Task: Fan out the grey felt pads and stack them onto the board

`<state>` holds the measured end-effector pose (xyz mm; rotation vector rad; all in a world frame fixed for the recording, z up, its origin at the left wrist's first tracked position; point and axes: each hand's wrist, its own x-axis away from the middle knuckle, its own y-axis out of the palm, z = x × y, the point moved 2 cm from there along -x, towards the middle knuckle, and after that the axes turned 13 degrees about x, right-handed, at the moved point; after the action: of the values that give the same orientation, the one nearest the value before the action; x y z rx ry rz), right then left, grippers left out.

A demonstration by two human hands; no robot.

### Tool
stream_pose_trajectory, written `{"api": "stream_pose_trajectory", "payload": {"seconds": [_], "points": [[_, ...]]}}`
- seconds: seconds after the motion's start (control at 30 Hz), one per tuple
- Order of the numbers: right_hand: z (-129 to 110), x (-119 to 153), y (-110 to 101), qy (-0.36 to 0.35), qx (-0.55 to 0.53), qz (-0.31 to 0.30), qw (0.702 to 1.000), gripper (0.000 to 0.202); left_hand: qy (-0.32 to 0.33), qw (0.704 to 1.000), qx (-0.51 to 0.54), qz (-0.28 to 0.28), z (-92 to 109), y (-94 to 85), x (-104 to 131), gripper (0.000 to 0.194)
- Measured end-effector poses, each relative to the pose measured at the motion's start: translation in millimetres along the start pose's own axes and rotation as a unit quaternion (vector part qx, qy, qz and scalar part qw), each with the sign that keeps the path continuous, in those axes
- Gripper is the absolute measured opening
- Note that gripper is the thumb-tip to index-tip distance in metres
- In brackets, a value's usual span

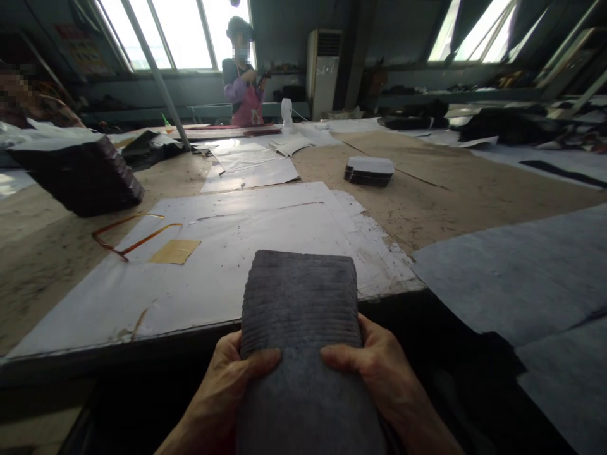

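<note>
A thick stack of dark grey fabric pieces [303,303] is between my hands at the near table edge, its layered edges fanned in ridges. My left hand [232,373] grips its left side, thumb lying on the top piece. On the opposite side my right hand [372,360] holds it the same way, with the thumb pressed on top. Most of my fingers are hidden beneath or behind the stack. White paper [208,284] covers the table beyond it.
Glasses with an orange frame [137,243] and a tan paper square [175,251] lie at left. Behind them stands a tall dark stack [80,174]. A small white-topped stack [368,172] sits farther back. Grey sheets [502,272] spread at right. A person [244,82] stands across the table.
</note>
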<state>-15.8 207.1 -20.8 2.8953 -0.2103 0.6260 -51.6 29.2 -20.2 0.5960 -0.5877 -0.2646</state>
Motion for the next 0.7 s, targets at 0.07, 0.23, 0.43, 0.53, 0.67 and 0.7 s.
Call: {"api": "stream_pose_trajectory", "payload": {"seconds": [0.07,0.23,0.43,0.53,0.67,0.7], "points": [[2,-2,0,0.006,-0.007,-0.006,1.000,0.043,-0.014,1.000,0.009,0.002,-1,-2.6,0,0.024],[9,-2,1,-0.017,0.012,-0.010,1.000,0.040,-0.007,1.000,0.019,0.023,-4,-9.8,2,0.029],[18,4,8,-0.027,0.107,0.033,0.993,0.037,0.023,0.997,0.035,0.067,-8,-8.7,6,0.029],[18,5,12,-0.033,0.076,0.048,0.995,0.031,0.027,0.995,0.037,0.085,-7,-8.1,7,0.032],[7,6,12,-0.032,0.000,-0.014,0.999,0.029,0.021,0.996,0.013,0.081,-2,-8.5,9,0.039],[3,7,11,-0.031,-0.002,-0.022,0.999,0.030,0.025,0.996,0.001,0.083,-1,-8.1,10,0.040]]}}
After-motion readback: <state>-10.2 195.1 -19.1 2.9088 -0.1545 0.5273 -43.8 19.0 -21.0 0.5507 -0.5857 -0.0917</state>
